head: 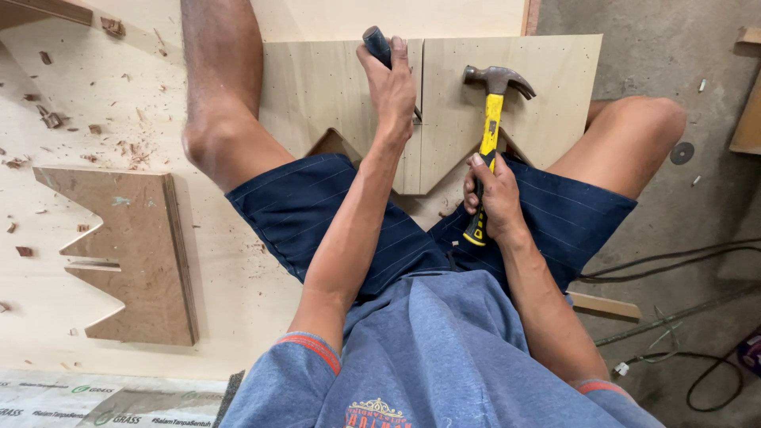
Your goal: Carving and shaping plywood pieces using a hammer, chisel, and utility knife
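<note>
1. Looking down from the head cam, I've got the person sitting right on a big plywood sheet [238,309] on the floor, knees spread, in dark blue striped shorts [317,214] and a blue-grey shirt
2. Left hand [390,87] is reaching forward, fingers wrapped tight round a dark-handled chisel [377,43]. Handle sticks up out of the fist; the blade end is mostly hidden behind the hand, with just a bit showing at the seam
3. Right hand [495,198] has its fingers closed on the lower grip of a claw hammer [491,119], yellow and black handle, steel head pointing away from the body and resting over the board
4. The workpiece is a pair of pale plywood boards [452,103] butted together between the knees, with a straight seam down the middle. Near edges are cut to slanted points, so there's a zigzag outline toward the lap
5. Chisel hand sits right over that seam, hammer just beside it on the right-hand board
6. Off to the left, well apart, lies a darker brown notched board [135,254] with a sawtooth edge
7. Wood chips [47,119] scattered around the upper left of the sheet
8. On the right it's bare concrete floor [682,47] with black cables [674,261] trailing across
</note>
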